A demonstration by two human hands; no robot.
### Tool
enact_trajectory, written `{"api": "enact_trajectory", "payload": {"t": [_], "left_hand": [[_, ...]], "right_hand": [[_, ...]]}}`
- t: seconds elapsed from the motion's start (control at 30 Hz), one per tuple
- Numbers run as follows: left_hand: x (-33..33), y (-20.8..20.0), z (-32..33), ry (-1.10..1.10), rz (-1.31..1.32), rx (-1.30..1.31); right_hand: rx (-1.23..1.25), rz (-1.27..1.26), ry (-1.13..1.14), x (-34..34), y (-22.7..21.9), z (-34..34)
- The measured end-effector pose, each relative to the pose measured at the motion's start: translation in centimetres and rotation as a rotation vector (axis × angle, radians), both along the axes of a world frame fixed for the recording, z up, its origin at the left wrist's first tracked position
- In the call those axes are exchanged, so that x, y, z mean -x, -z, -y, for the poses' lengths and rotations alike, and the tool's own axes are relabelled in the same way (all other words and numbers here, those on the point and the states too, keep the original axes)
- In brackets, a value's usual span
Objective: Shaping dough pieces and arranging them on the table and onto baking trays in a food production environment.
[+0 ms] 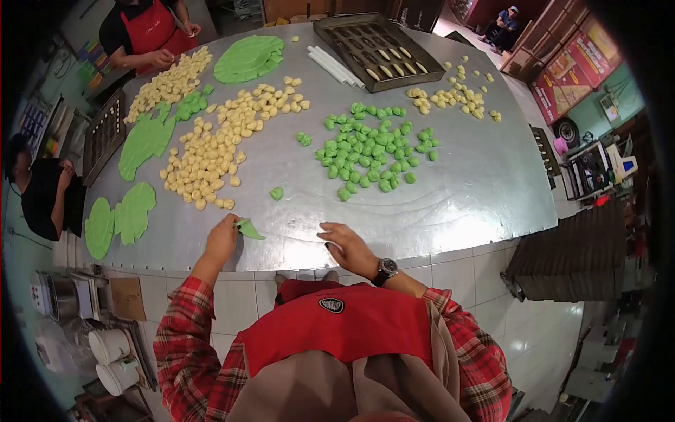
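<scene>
My left hand (222,239) is closed on the edge of a small flat piece of green dough (249,229), close to the near edge of the metal table (288,204). Over the table to its right, my right hand (351,250) is open, fingers apart, holding nothing; a watch is on that wrist. A single green dough ball (276,193) lies just beyond the hands. Farther off, many green dough balls (369,148) are spread at centre right. A long heap of pale yellow dough balls (211,155) lies at centre left.
Flat green dough sheets (144,144) lie along the left side, another green sheet (248,59) at the back. A dark tray (380,53) with pale pieces stands beside white rods (336,67). A co-worker in a red apron (151,32) handles dough at the far left; another person (49,190) stands left.
</scene>
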State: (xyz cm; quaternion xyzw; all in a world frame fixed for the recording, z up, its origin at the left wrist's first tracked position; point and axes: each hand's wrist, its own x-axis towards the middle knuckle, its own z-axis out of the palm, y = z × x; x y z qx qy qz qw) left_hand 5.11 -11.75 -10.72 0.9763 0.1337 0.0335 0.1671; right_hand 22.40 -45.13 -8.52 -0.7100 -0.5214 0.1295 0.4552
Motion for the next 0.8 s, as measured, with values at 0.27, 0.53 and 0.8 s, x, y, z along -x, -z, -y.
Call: {"api": "enact_trajectory", "payload": {"t": [0.27,0.53,0.8], "left_hand": [[-3.7,-6.5,11.2,-0.106,-0.14,1.101],[-3.4,-6.9,13.1,-0.16,-0.307,1.321],[-3.6,-7.6,13.5,-0.012,-0.236,1.117]], "right_hand": [[-0.026,-0.785,-0.139,2.4,-0.1,-3.9],[-0.024,0.004,-0.191,1.4,-6.4,-3.6],[0.155,0.048,-0.228,1.4,-5.2,-4.2]]}}
